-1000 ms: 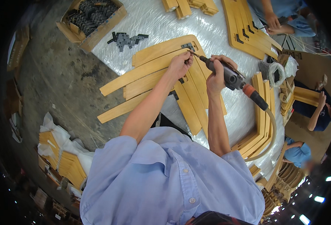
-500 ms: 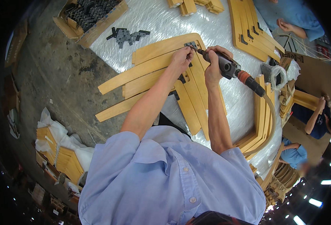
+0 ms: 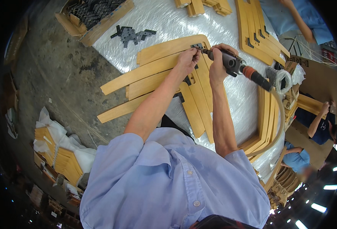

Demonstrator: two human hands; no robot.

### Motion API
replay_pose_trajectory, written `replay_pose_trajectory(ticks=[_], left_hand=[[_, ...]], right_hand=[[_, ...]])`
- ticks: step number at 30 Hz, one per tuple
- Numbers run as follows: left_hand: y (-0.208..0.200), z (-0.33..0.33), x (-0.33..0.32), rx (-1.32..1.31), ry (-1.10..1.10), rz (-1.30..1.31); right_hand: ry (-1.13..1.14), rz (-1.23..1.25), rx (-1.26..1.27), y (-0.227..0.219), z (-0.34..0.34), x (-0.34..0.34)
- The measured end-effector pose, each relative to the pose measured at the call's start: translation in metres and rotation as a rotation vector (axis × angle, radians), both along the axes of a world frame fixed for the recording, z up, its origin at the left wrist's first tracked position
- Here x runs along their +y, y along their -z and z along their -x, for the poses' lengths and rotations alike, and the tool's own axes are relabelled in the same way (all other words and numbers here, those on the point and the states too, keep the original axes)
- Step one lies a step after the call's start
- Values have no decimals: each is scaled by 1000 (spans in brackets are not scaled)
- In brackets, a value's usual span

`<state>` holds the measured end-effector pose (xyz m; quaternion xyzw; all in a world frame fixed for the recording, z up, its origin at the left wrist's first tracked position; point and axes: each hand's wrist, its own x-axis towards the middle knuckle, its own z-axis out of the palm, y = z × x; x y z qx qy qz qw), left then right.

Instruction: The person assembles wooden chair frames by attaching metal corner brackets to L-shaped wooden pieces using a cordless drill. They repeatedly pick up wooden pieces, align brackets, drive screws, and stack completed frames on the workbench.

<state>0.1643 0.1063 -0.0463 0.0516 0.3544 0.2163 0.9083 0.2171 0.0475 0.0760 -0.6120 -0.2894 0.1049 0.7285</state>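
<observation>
My right hand is wrapped round a pneumatic screwdriver, black with an orange ring, its hose trailing back past my right forearm. The bit points left at a dark metal bracket lying on the corner of an angled wooden frame piece. Close to the bit tip, my left hand has its fingers pinched together; what they hold, if anything, is too small to make out. Several similar wooden pieces lie nested below, dark brackets at their bends, such as the one just under my left hand.
A heap of loose brackets lies on the plastic-covered table, beside an open carton of dark parts. More wooden frames lie at the far right, others near the hose. Co-workers are at the right.
The view has shifted slightly. Both my hands and the screwdriver stay at the same bracket. At the far right, a co-worker's arm has moved farther away.
</observation>
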Motion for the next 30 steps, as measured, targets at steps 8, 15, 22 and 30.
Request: replay_pose_trajectory(ticks=[8, 15, 22, 30], left_hand=[[-42, 35, -28, 14, 135, -183], [-58, 73, -38, -77, 112, -80], [-38, 97, -37, -416, 48, 76], [-68, 105, -37, -77, 105, -3]], right_hand=[[11, 144, -119, 1, -24, 44], [-20, 154, -59, -1, -19, 51], [-19, 87, -68, 11, -17, 56], [-60, 122, -31, 18, -14, 55]])
